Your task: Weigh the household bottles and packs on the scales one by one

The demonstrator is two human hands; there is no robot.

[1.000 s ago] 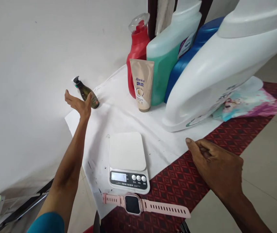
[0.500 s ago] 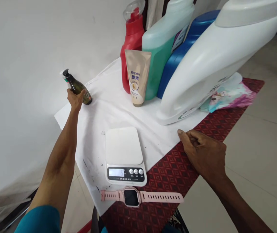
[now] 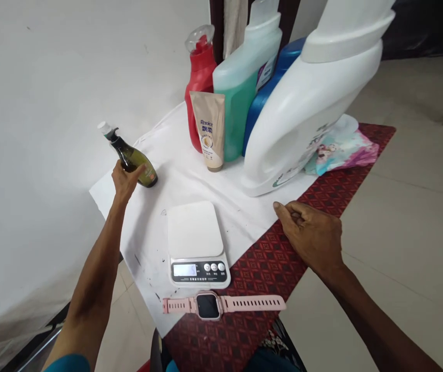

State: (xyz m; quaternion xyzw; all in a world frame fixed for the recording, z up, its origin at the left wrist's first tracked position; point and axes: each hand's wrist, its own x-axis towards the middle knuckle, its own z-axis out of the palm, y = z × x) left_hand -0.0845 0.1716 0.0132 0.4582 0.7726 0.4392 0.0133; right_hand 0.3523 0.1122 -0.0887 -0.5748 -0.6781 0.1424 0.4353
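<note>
While the left hand (image 3: 123, 182) has its fingers wrapped around the tilted pump bottle (image 3: 139, 159), probably gripping its wide body for steadiness, the right hand (image 3: 316, 235) is by the front edge of the white cloth (image 3: 256, 217), fingers curled narrow; can't tell if they pinch cloth. Scale (image 3: 195, 227) lies flat, display toward the person, likely for easy reading; watch (image 3: 208, 306) just below. Open cloth between bottle and scale; white jug (image 3: 302, 103) and tube (image 3: 209, 132) limit room behind.

head-worn view, facing forward, down, both hands near
</note>
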